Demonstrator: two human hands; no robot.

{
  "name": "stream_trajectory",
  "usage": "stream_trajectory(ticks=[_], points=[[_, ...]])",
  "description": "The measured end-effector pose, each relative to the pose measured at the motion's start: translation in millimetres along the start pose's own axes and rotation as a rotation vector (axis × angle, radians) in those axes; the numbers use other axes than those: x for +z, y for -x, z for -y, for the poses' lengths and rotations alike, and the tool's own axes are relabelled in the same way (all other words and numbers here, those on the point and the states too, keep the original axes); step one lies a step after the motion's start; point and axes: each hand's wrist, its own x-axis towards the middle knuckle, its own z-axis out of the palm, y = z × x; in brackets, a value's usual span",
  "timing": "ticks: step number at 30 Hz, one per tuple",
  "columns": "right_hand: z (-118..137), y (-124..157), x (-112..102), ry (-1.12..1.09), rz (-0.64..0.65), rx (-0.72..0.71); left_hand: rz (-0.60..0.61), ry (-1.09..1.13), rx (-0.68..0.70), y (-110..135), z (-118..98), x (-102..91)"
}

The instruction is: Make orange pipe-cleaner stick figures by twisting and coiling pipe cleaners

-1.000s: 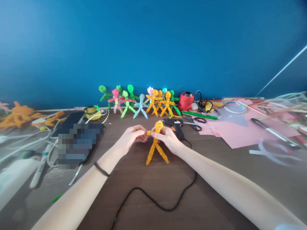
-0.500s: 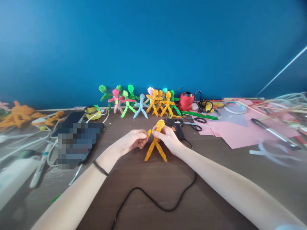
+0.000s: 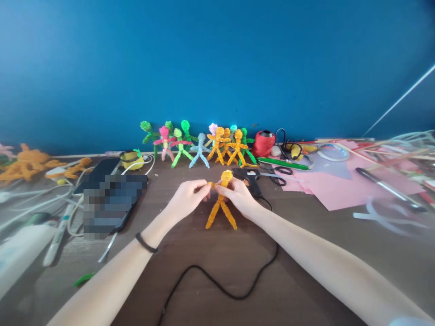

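An orange pipe-cleaner figure (image 3: 221,206) with a coiled head and two spread legs is upright over the dark table (image 3: 190,299). My right hand (image 3: 239,194) is closed around its upper body from the right. From the left, my left hand (image 3: 193,195) pinches the figure's orange arm between thumb and fingers. The fingertips of both hands are close together, and most of the arm is hidden by them. Just behind my right hand lies a black glue gun (image 3: 251,180).
Several coloured pipe-cleaner figures (image 3: 181,149) stand along the blue wall (image 3: 217,59). A phone (image 3: 131,199) and white cables lie left. To the right are a red spool (image 3: 263,144), a green pen (image 3: 283,163), scissors (image 3: 280,176) and pink paper (image 3: 335,190). A black cord (image 3: 217,285) winds across the front.
My left hand has turned and moved slightly right, closing over the orange arm whose tip stuck out before. My right hand and the figure have hardly moved.
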Motion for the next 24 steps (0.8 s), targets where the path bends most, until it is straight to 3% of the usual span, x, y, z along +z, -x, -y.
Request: stream_trajectory(ticks=[5,10,15,18,21,24], points=[[-1,1,0,-0.073,0.050,0.032,-0.046,0.037,-0.090,-3,8,-2.1],[-3,-1,-1,-0.192,-0.007,0.009,0.102,0.007,-0.147,-6,18,-5.2],[-4,-2,0,-0.214,0.020,0.019,0.259,0.061,-0.163,-5,18,-8.1],[-3,-1,1,-0.163,-0.011,-0.006,0.202,0.108,-0.152,-5,14,-6.5],[-2,-1,3,-0.085,-0.027,-0.009,0.081,0.117,-0.049,-5,9,-3.4],[-1,1,3,-0.037,-0.003,-0.014,0.066,0.060,-0.001,-4,5,-1.6]])
